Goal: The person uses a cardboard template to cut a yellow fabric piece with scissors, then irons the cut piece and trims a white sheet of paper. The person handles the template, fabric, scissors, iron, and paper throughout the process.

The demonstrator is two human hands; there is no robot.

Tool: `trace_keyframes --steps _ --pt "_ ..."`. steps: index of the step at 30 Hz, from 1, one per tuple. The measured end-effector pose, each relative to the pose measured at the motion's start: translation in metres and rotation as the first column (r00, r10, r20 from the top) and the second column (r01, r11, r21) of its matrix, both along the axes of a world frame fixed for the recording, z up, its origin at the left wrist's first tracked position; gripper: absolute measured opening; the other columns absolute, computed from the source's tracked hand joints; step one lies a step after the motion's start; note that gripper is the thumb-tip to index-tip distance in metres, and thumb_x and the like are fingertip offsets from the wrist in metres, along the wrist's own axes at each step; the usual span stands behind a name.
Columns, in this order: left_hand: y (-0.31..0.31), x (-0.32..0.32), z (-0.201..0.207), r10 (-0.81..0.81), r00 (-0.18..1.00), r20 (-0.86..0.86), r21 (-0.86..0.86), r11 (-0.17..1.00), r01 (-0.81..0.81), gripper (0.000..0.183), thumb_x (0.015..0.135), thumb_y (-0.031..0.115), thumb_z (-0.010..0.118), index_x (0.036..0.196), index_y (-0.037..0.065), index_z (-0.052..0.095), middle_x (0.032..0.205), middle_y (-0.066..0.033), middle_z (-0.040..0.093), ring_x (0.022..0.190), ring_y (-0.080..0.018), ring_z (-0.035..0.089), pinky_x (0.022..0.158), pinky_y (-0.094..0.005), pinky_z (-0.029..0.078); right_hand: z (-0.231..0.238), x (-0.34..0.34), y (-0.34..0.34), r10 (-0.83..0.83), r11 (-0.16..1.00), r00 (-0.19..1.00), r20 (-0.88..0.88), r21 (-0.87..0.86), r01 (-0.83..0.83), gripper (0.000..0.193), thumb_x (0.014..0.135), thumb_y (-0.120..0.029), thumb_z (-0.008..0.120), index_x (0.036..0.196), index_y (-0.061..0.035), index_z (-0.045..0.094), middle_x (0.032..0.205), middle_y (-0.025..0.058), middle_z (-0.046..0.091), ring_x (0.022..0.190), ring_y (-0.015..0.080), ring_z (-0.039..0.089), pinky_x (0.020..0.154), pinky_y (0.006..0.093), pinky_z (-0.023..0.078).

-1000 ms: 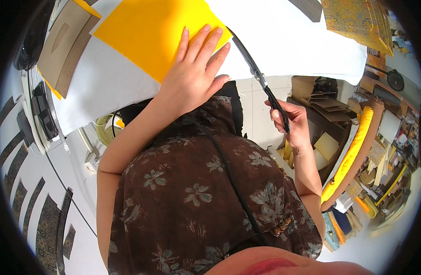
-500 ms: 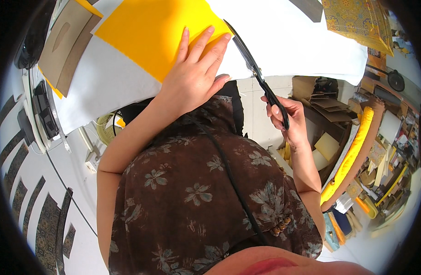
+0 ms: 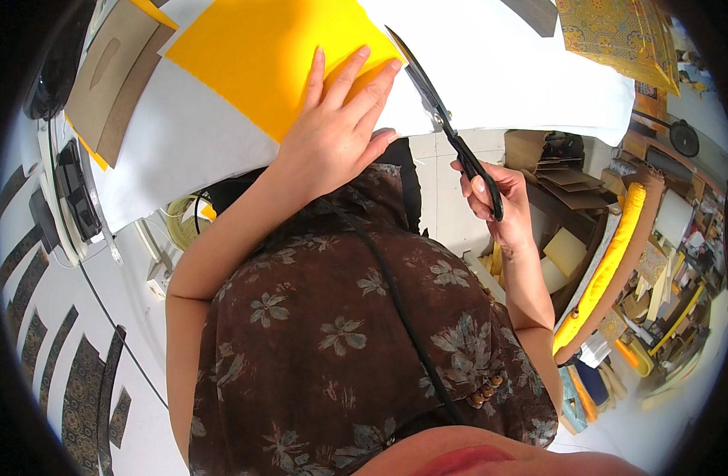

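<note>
A piece of bright yellow cloth (image 3: 253,55) lies on the white table surface (image 3: 507,87). My left hand (image 3: 328,139) rests flat on its near right corner, fingers spread and holding nothing. Black-handled scissors (image 3: 437,113) are gripped by my right hand (image 3: 503,198), its fingers wrapped around the handles beyond the table's near edge. The dark blades point up and left over the table, beside the cloth's right edge. They look nearly together; I cannot tell whether they touch the cloth.
Grey-brown boards (image 3: 114,79) stand at the table's left. A gold patterned brocade piece (image 3: 618,40) and a grey block (image 3: 534,14) are at the far right. Below the table's right end are folded cardboard (image 3: 570,186) and a long yellow padded strip (image 3: 606,262). Patterned dark strips (image 3: 82,389) lie at left.
The scissors have shifted very slightly, their tip a little farther away from me. My left hand and the yellow cloth stay in place.
</note>
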State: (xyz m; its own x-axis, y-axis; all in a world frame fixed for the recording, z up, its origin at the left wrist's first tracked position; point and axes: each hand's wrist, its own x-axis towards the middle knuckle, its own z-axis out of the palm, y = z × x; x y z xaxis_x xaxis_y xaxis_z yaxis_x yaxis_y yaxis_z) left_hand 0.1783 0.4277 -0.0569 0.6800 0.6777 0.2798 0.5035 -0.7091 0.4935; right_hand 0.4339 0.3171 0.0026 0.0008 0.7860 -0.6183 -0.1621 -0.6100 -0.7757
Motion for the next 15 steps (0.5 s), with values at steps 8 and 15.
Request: trace_keyframes --steps 8,15 --pt "0.0004 -0.0007 0.0001 -0.001 1.000 0.014 0.000 1.000 0.001 0.055 0.092 0.025 0.067 0.134 -0.009 0.054 0.153 -0.0120 0.045 0.144 -0.0382 0.035 0.118 -0.0622 0.016 0.0002 -0.0010 -0.0013 0.012 1.000 1.000 0.014 0.002 -0.012 0.039 0.092 -0.022 0.076 0.119 0.0044 0.069 0.069 -0.0057 0.053 0.052 0.0010 0.037 0.047 0.0192 0.025" --pt "-0.0008 -0.0005 0.0017 -0.015 1.000 0.017 0.002 1.000 0.015 0.055 0.092 0.025 0.067 0.134 -0.008 0.055 0.153 -0.0117 0.045 0.144 -0.0378 0.035 0.118 -0.0622 0.016 -0.0010 -0.0024 -0.0006 0.008 1.000 1.000 0.028 0.014 -0.008 0.037 0.092 -0.021 0.076 0.119 0.0033 0.069 0.070 -0.0053 0.055 0.053 0.0006 0.039 0.047 0.0185 0.026"
